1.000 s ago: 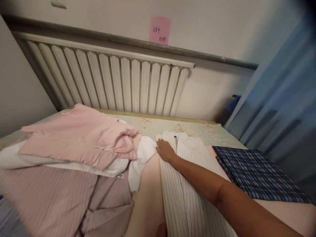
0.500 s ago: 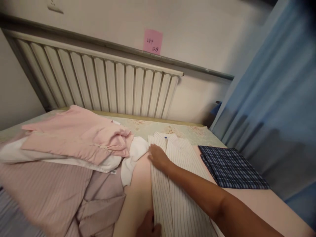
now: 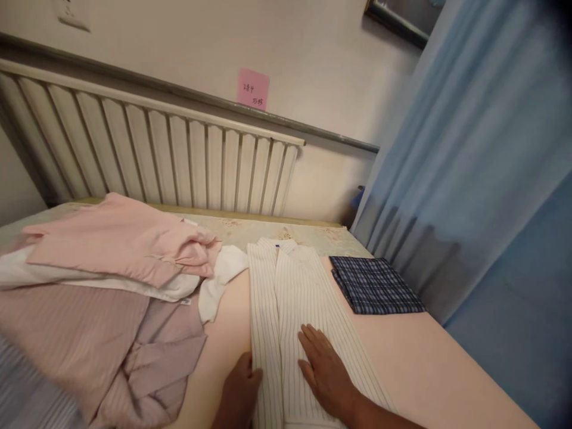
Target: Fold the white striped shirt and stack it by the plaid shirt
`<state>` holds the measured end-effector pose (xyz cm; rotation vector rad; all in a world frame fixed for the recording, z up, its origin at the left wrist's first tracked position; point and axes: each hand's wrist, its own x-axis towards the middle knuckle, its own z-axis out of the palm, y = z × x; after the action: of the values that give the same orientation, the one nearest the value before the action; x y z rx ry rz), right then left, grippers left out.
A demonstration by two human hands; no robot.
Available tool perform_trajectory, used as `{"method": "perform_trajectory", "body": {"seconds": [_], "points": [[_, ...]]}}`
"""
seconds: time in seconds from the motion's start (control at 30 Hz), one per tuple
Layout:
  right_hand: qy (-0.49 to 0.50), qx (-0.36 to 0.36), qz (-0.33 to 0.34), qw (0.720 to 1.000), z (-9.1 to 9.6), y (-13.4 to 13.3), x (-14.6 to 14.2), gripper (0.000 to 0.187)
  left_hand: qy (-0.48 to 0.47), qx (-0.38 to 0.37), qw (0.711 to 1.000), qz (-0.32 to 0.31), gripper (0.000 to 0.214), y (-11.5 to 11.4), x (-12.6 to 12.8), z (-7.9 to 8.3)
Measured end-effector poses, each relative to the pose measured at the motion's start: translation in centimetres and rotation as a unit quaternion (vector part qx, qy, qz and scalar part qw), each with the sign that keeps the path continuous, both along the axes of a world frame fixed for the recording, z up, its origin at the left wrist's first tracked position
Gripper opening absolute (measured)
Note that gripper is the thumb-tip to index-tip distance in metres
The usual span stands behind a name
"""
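Observation:
A white shirt with thin dark stripes (image 3: 299,286) lies lengthwise in front of me, its long sides folded inward and its collar at the far end. My right hand (image 3: 328,372) rests flat on the shirt's lower right part, fingers stretched out. At the near left edge, my left hand (image 3: 239,390) is curled with the thumb over the fabric, closed on the shirt's edge. Part of that grip is hidden. A small blue label shows inside the collar.
To the left lies a heap of clothes: a pink garment (image 3: 120,238) over white cloth, with a mauve striped garment (image 3: 71,322) below. A folded dark plaid cloth (image 3: 378,286) sits at right on the pink sheet (image 3: 429,363). Behind are a radiator (image 3: 179,161) and a blue curtain (image 3: 429,196).
My right hand has come back from the shirt's upper left edge to its lower right part and lies flat. More of my left hand shows at the left edge. The view has shifted right.

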<state>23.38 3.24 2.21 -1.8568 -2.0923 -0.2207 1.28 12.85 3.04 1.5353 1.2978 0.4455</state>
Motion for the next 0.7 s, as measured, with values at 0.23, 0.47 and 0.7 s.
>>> {"method": "perform_trajectory", "body": {"seconds": [0.23,0.47,0.7], "points": [[-0.006,0.008,-0.007,1.0,1.0,0.4,-0.6,0.053,-0.013,0.018,1.0,-0.006,0.023,-0.2,-0.2,1.2],[0.018,0.003,-0.016,1.0,0.8,0.3,-0.5,0.053,-0.02,0.013,1.0,-0.01,0.026,-0.2,-0.3,1.2],[0.047,-0.004,-0.029,0.998,1.0,0.4,-0.7,0.051,-0.038,0.022,0.999,0.004,0.027,-0.4,-0.4,0.7]]}}
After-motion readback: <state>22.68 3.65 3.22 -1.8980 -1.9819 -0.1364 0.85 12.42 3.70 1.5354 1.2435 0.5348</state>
